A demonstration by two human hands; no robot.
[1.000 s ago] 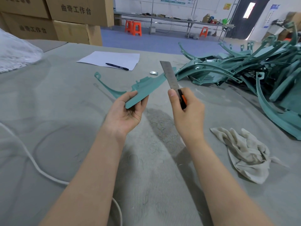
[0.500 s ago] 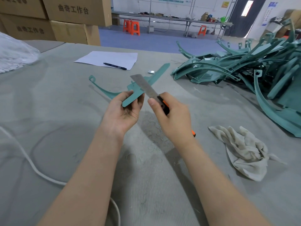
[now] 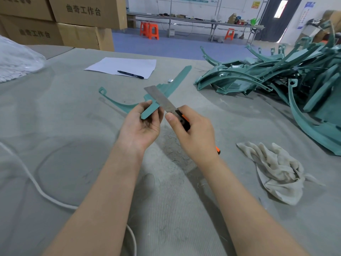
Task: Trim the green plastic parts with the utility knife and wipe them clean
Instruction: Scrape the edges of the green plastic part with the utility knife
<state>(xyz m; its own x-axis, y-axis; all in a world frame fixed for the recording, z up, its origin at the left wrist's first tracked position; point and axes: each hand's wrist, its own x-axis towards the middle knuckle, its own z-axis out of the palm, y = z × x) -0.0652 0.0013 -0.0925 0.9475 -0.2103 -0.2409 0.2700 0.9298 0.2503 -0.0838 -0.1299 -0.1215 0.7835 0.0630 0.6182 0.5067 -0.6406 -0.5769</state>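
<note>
Your table (image 3: 64, 117) is covered in grey felt. At your far left lies a clear bag (image 3: 16, 60) of white material. A white cord (image 3: 36, 187) runs across the left side to the near edge. At the far centre lies a paper (image 3: 114, 64) with a pen (image 3: 130, 74) on it; a small metal piece (image 3: 170, 80) sits just right of the paper. Green parts (image 3: 258, 78) are piled at your far right. A crumpled rag (image 3: 276, 170) lies near right, just short of the pile. Fine shavings (image 3: 177, 145) litter the centre.
</note>
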